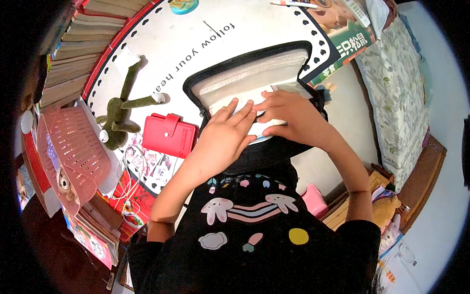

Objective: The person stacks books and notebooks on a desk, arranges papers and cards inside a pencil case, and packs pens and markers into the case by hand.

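A black zip case lies unfolded close to my body, its raised flap lined with a pale, see-through pocket. Inside are flat white pieces, partly covered by my hands; I cannot make out their kind. My left hand rests on them from the left, fingers stretched out and flat. From the right, my right hand touches the same pieces, with fingers bent and thumb apart from them. Left of the case is a red snap wallet, closed by its strap.
A dark green plush toy with long limbs lies on the white mat. Further left are a pink basket, a row of books and a white cable. A green printed package and a pen are far right.
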A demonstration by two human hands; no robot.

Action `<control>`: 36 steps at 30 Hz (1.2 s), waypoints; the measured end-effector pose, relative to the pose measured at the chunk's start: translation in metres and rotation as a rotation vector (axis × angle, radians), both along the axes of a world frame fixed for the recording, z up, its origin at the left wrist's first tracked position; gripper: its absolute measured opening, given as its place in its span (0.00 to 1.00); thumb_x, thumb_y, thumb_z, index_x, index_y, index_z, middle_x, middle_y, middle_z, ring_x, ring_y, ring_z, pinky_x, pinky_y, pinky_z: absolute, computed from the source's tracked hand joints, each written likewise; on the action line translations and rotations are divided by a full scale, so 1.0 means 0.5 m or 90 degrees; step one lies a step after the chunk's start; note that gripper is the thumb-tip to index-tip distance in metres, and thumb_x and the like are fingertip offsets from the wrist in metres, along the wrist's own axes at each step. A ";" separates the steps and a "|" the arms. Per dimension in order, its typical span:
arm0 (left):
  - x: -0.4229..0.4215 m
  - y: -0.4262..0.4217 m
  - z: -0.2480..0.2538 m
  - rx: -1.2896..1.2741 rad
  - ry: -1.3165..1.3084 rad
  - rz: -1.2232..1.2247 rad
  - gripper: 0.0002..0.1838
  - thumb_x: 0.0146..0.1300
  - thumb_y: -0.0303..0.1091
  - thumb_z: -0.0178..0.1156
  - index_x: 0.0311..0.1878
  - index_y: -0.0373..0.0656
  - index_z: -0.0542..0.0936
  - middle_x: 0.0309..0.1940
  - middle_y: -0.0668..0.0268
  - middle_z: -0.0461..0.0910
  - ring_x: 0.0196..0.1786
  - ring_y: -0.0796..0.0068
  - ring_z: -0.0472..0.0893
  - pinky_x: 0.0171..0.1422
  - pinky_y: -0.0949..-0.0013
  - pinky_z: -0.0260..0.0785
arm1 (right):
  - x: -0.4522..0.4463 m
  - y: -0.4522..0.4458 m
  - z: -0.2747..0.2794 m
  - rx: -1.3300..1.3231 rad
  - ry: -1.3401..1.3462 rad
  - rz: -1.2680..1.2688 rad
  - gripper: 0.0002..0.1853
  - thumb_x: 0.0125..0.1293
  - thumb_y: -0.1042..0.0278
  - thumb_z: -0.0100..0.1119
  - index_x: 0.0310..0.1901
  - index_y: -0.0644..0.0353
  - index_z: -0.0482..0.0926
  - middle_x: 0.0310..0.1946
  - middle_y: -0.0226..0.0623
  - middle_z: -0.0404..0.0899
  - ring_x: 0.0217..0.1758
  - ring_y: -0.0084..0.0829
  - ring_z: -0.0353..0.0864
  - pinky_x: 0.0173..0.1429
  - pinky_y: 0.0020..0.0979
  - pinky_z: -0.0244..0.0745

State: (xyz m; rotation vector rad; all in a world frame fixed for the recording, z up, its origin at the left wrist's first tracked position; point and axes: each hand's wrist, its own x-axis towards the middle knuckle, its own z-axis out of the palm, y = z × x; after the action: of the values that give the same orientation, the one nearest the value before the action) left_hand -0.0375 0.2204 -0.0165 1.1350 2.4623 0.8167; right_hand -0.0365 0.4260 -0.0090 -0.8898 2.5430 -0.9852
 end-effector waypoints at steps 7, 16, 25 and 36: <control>0.003 -0.022 -0.008 0.147 -0.083 0.080 0.16 0.51 0.36 0.59 0.42 0.40 0.75 0.48 0.59 0.73 0.54 0.55 0.69 0.55 0.61 0.62 | 0.018 -0.003 0.017 0.044 0.026 0.003 0.12 0.46 0.65 0.63 0.33 0.57 0.76 0.44 0.29 0.74 0.55 0.36 0.68 0.58 0.37 0.62; 0.019 -0.121 -0.002 0.196 -0.044 -0.001 0.10 0.46 0.34 0.62 0.31 0.42 0.75 0.31 0.65 0.72 0.39 0.65 0.73 0.43 0.67 0.66 | 0.059 0.081 0.058 0.114 0.085 -0.007 0.14 0.41 0.66 0.66 0.30 0.58 0.74 0.34 0.31 0.73 0.36 0.35 0.71 0.38 0.32 0.66; -0.032 -0.122 0.008 0.175 -0.071 -0.148 0.08 0.53 0.32 0.56 0.29 0.41 0.68 0.32 0.63 0.69 0.38 0.63 0.69 0.45 0.66 0.61 | 0.039 0.079 0.053 -0.059 0.039 0.006 0.07 0.46 0.71 0.61 0.26 0.58 0.72 0.30 0.32 0.70 0.36 0.33 0.70 0.41 0.30 0.62; 0.023 -0.127 -0.062 0.420 -0.072 0.060 0.05 0.53 0.24 0.53 0.32 0.40 0.67 0.42 0.57 0.70 0.47 0.59 0.70 0.51 0.62 0.61 | 0.065 0.040 0.080 0.008 0.049 -0.111 0.10 0.48 0.70 0.63 0.30 0.61 0.72 0.34 0.36 0.73 0.37 0.33 0.74 0.46 0.29 0.68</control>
State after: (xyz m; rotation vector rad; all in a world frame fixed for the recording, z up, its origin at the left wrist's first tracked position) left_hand -0.0259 0.1569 -0.0474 1.1192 2.2160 1.7513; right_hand -0.0041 0.4458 0.0310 -0.7254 2.7275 -0.9992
